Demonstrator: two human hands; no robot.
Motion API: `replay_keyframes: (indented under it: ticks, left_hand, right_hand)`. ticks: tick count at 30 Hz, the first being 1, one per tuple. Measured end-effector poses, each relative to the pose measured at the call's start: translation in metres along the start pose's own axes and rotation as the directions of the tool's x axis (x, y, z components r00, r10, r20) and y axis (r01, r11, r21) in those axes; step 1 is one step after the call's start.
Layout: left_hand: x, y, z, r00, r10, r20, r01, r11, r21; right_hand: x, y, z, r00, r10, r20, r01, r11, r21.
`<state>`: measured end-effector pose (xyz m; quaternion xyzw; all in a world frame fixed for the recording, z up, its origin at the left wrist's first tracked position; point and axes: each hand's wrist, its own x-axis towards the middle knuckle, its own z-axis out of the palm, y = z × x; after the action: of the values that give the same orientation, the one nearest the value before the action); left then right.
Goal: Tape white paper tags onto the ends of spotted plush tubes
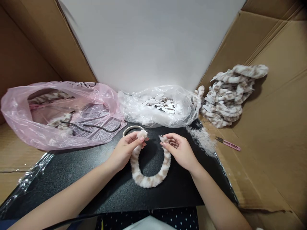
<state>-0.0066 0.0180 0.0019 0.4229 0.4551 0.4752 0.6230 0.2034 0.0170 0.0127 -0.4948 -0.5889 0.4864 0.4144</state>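
A fluffy cream and tan fur tube (pixel 149 181) hangs in a U shape between my two hands, above the black work surface. My left hand (pixel 128 147) pinches one end of it between thumb and fingers. The other end is pinched by my right hand (pixel 179 148), and a little dark tip shows there. The two ends stand apart, with a gap between them. Just behind my left hand lies a roll of white tape (pixel 128 128), partly covered by the fingers.
A pink plastic bag (pixel 21 127) with dark wires and fur pieces stands left. A clear bag (pixel 134 108) of white tags is at the back. To the right are piled fur tubes (pixel 227 92), loose fluff (pixel 203 139) and pink-handled snips (pixel 231 145). Cardboard walls (pixel 275 127) flank the table.
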Motion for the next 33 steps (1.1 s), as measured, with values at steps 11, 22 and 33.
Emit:
replay_keyframes:
  ticks: [11, 22, 33]
  left_hand:
    - [-0.003, -0.004, 0.003, 0.989, 0.019, 0.146, -0.012, 0.999, -0.050]
    - [-0.008, 0.000, 0.004, 0.968, 0.127, 0.216, -0.205, 0.897, 0.392]
    - [-0.009, -0.006, 0.006, 0.986, 0.138, 0.090, -0.157, 0.952, 0.263]
  right_hand:
    - [-0.001, 0.014, 0.029, 0.981, 0.140, 0.132, -0.179, 0.912, 0.369]
    - [-0.003, 0.015, 0.036, 0.984, 0.179, -0.019, -0.158, 0.908, 0.389]
    - [-0.003, 0.010, 0.040, 0.963, 0.267, -0.023, -0.217, 0.826, 0.520]
